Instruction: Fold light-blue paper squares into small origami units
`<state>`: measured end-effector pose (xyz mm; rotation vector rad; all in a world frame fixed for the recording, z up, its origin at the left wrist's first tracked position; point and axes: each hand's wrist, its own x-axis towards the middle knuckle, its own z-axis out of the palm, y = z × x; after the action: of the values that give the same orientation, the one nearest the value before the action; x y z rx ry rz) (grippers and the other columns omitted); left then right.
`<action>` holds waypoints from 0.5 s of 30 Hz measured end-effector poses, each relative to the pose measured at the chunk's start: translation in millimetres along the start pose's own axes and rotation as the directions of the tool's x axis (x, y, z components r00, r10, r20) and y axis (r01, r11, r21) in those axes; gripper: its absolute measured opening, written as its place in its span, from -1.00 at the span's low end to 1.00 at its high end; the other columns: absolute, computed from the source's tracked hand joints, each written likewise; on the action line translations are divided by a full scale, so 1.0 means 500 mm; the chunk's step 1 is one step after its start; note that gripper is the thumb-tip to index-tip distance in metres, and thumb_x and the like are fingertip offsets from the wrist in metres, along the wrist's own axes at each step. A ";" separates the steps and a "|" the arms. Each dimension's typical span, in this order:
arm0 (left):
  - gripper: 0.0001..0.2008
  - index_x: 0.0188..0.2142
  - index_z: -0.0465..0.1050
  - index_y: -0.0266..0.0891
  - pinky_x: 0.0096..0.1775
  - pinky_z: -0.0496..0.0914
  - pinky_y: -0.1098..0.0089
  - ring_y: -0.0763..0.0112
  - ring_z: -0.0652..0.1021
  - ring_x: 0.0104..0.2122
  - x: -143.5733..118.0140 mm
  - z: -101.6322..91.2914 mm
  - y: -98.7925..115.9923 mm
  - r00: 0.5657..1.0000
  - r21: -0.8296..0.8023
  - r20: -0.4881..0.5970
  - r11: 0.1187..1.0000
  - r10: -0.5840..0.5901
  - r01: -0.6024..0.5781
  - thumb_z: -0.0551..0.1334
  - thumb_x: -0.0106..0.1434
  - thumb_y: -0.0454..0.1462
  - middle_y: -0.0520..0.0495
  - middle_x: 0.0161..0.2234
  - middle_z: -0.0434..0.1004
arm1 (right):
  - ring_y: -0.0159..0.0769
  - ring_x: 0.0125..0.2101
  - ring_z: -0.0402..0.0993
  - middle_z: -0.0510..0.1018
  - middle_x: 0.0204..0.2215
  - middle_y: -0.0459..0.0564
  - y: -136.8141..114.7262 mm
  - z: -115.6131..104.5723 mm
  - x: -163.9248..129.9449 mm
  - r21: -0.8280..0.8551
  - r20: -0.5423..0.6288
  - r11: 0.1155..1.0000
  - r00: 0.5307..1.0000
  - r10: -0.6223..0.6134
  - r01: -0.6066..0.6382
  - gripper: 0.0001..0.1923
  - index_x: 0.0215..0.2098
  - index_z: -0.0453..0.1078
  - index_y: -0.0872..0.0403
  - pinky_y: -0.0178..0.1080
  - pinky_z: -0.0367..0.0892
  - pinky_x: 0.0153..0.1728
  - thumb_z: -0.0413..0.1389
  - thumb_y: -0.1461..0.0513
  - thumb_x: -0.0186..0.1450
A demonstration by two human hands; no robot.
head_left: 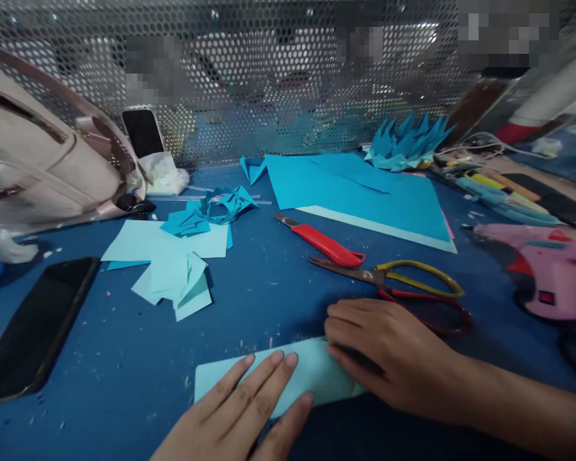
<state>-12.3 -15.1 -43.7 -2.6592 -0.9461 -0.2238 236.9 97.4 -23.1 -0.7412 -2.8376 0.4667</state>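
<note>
We see a pale blue, folded strip of paper (317,371) lying flat on the dark blue tabletop (139,371), at the near edge of view beneath both hands. Our left hand (235,416) rests on it palm down, fingers extended and slightly parted, thumb near its lower edge. Our right hand (393,346) is curled over the strip's right end; we cannot tell whether it pinches the paper or only presses it.

Just beyond the right hand we have metal scissors with one yellow and one red handle (381,280), and next to them a red-handled utility knife (324,243). To the left lie loose pale blue paper pieces (173,269), with bright blue folded paper shapes (187,221) at their far edge. Farther back we find large bright blue sheets (350,179) and a spiky blue paper form (408,144). A pink glue gun (547,256) lies at the right, a black phone (43,326) at the left.
</note>
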 end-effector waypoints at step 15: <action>-0.59 0.26 0.22 -0.14 0.12 0.37 0.41 0.32 0.32 0.23 -0.002 0.011 -0.004 0.999 0.010 -0.038 1.000 -0.009 0.010 -0.05 0.49 -0.18 -0.05 0.21 0.38 | -0.29 -0.41 0.34 0.45 -0.43 -0.04 0.010 0.010 0.001 0.040 -0.004 0.999 0.999 0.033 -0.033 -0.83 -0.35 0.32 0.07 -0.24 0.16 -0.37 -0.04 0.27 0.39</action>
<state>-14.1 -12.4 -48.8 -2.6322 -0.9458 -0.2705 237.5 100.6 -29.7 -0.7811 -2.8076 0.5244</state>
